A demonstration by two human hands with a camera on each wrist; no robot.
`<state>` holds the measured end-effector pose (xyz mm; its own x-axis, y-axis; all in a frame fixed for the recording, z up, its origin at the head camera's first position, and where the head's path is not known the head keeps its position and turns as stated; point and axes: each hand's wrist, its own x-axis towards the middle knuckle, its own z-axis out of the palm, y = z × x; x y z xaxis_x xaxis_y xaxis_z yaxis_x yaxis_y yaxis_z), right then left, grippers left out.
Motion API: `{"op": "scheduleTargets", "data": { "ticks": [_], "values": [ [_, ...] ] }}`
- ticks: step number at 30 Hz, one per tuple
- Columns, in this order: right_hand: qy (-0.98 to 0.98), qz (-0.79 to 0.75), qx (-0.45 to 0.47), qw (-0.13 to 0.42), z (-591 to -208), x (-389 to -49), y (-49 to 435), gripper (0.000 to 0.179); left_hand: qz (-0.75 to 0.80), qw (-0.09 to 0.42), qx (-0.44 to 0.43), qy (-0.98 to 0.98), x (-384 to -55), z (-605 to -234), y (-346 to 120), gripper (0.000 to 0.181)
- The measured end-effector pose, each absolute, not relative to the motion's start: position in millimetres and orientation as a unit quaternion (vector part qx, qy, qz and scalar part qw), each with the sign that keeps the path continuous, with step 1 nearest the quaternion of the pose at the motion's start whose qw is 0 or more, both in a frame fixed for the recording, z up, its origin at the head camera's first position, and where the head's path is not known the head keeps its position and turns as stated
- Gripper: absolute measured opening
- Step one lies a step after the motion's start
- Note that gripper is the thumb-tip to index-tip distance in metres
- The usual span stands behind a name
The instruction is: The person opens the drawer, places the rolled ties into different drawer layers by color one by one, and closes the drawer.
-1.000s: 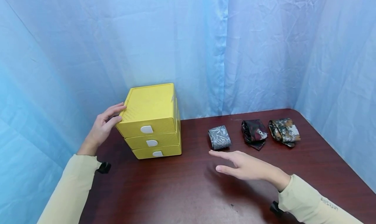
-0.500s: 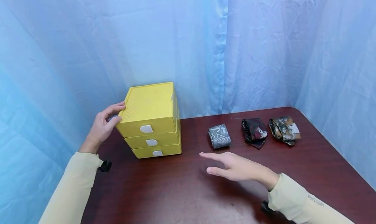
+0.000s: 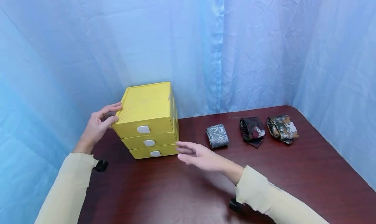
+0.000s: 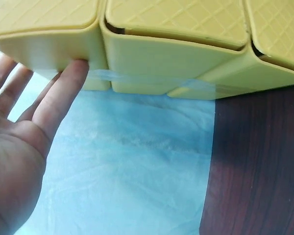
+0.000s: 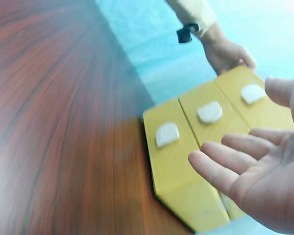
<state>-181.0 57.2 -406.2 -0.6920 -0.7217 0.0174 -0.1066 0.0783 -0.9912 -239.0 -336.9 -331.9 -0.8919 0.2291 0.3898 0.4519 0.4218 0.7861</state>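
A yellow three-drawer box [image 3: 147, 103] with white pull tabs stands at the table's back left, its drawers closed. My left hand [image 3: 95, 127] rests its fingertips along the box's upper left edge. In the left wrist view the fingers [image 4: 59, 98] are extended, with a fingertip against the box's side wall. My right hand [image 3: 205, 157] is held out over the table by the box's lower right front corner, fingers loosely extended and holding nothing. In the right wrist view its palm [image 5: 274, 181] faces the camera and its fingers overlap the drawer fronts.
A grey leaf-patterned rolled cloth strip [image 3: 217, 136] lies right of the box. Farther right are a dark maroon rolled cloth [image 3: 252, 128] with a pointed end and a camouflage-patterned one [image 3: 282, 127]. Blue curtains [image 3: 199, 54] hang behind the dark red table [image 3: 164, 191].
My right hand has moved left from in front of the grey rolled cloth to beside the box's right front corner. The left hand has stayed at the box's edge; the head view has shifted slightly.
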Motion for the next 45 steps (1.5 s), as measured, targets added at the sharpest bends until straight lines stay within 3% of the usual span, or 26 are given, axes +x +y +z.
{"op": "scheduleTargets", "data": {
  "ticks": [7,14,26,45],
  "values": [
    [0.574,-0.711,-0.203,0.351,-396.1,-188.5,12.3,0.064,-0.552,0.065,-0.202,-0.806,-241.6,-328.1,-343.5,0.041],
    [0.479,-0.772,-0.133,0.395,-389.6,-198.0,-21.5,0.062,-0.546,0.064,-0.196,-0.812,-243.6,-328.0,-343.4,0.041],
    [0.407,-0.795,-0.105,0.437,-372.0,-209.0,-55.9,0.072,-0.538,0.057,-0.195,-0.818,-245.6,-328.3,-345.8,0.04],
    [0.341,-0.819,-0.051,0.459,-358.6,-209.6,-66.9,0.058,-0.536,0.028,-0.213,-0.816,-244.7,-322.7,-351.2,0.04]
  ]
}}
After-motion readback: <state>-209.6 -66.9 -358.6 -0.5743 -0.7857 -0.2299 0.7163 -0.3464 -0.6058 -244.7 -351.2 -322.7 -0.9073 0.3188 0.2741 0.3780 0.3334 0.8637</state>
